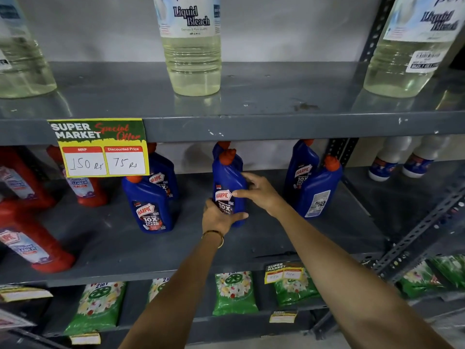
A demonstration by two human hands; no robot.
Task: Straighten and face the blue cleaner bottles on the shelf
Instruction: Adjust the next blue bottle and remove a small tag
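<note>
Several blue cleaner bottles with red caps stand on the grey middle shelf point(113, 243). Both hands hold the middle front bottle point(227, 177): my left hand point(219, 217) grips its base and my right hand point(259, 190) wraps its right side. Its label faces forward. Another blue bottle point(221, 147) hides behind it. To the left, a front bottle point(148, 205) faces forward with one point(163, 177) behind it. To the right, a front bottle point(319, 187) shows its back label, and the bottle behind it point(302, 165) faces forward.
Red cleaner bottles point(32, 245) stand at the shelf's left. A yellow price tag point(100, 147) hangs from the upper shelf, which carries liquid bleach bottles point(191, 46). White bottles point(402, 159) sit on the rack at right. Green packets point(234, 293) fill the shelf below.
</note>
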